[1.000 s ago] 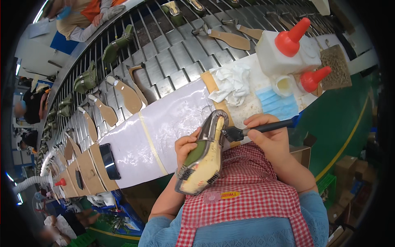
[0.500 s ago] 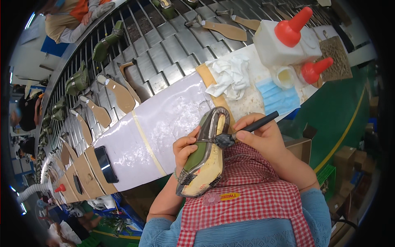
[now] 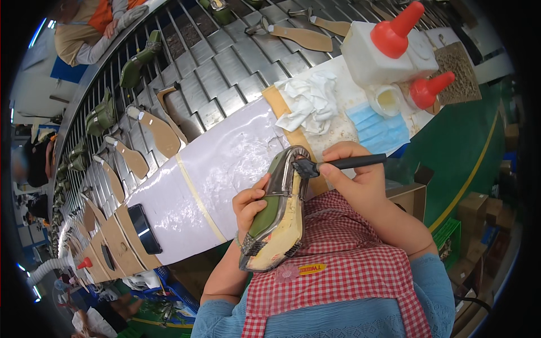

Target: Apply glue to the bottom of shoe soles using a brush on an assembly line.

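Observation:
My left hand (image 3: 249, 209) is closed around the side of a green shoe upper (image 3: 267, 217) pulled over a last. Its pale underside (image 3: 282, 242) faces up, with dark folded edges and the heel end pointing away from me. Between the fingers of my right hand (image 3: 360, 177) is the handle of a black brush (image 3: 355, 161). The dark brush head touches the heel end of the shoe's underside. What covers the bristles I cannot make out.
Beyond my hands lies a slatted metal conveyor (image 3: 225, 84) carrying tan soles (image 3: 160, 132) and green shoes (image 3: 135, 62). On the bench are crumpled white cloth (image 3: 310, 101), a blue mask (image 3: 377, 127), a small jar (image 3: 387, 101), a red-nozzled bottle (image 3: 366, 53) and a phone (image 3: 145, 228). A co-worker (image 3: 84, 34) sits across.
The brush has moved from the middle of the shoe's underside up toward its heel end, my right hand going with it. The shoe has tilted slightly in my left hand.

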`<state>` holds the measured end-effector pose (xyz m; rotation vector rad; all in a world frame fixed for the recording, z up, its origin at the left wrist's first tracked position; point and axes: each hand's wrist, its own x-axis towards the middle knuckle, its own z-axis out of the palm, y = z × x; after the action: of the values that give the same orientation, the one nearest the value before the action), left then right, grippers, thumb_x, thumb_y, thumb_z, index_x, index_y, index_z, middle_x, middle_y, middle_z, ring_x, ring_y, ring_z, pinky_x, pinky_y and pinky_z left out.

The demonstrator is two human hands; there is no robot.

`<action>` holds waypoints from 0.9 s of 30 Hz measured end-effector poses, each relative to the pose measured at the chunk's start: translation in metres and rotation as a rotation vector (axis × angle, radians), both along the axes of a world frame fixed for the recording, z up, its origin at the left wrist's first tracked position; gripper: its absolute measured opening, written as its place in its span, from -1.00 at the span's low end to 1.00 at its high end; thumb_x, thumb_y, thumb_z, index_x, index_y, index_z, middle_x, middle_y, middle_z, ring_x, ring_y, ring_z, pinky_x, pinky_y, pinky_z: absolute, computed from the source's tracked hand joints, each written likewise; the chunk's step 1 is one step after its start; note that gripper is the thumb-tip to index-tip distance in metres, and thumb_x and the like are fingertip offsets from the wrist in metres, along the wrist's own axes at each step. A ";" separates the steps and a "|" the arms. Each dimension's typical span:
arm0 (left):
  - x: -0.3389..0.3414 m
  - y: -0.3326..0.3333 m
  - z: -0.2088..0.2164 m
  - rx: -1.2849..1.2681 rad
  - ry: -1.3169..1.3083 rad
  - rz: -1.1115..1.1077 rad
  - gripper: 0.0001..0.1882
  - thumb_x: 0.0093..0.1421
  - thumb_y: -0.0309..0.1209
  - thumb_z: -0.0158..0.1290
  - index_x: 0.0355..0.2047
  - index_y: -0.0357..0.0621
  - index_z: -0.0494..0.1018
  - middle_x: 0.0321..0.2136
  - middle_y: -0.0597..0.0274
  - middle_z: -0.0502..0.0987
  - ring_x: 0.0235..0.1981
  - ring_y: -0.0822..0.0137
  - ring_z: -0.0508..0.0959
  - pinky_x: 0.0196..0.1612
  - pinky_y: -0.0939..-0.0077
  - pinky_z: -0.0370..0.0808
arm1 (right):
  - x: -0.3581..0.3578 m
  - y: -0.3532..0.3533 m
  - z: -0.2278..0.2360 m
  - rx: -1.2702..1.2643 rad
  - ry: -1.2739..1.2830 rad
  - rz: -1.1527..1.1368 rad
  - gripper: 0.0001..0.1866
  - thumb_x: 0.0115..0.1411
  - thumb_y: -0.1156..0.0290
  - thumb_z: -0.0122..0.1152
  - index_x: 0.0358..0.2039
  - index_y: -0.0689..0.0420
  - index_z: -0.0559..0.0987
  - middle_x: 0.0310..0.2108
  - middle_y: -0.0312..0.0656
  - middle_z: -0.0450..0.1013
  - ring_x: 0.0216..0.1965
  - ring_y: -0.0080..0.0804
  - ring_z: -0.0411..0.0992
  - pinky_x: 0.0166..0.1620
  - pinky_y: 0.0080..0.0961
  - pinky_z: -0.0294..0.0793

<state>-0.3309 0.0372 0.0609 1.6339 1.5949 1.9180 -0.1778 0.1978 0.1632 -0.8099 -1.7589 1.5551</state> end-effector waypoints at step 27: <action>-0.024 0.008 0.031 0.001 -0.652 -0.113 -0.30 -0.06 -0.38 0.39 0.02 -0.13 0.24 -0.05 0.08 0.32 0.09 0.03 0.42 0.18 0.10 0.41 | 0.023 0.026 0.033 -0.488 0.291 0.034 -0.87 0.15 0.52 0.25 -0.28 0.22 0.56 -0.28 -0.17 0.54 -0.21 -0.51 0.43 -0.06 -0.55 0.36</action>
<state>-0.3545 0.0453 0.0918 0.9136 1.2009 2.0822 -0.1552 0.2239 0.1966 -0.7288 -1.2063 2.0472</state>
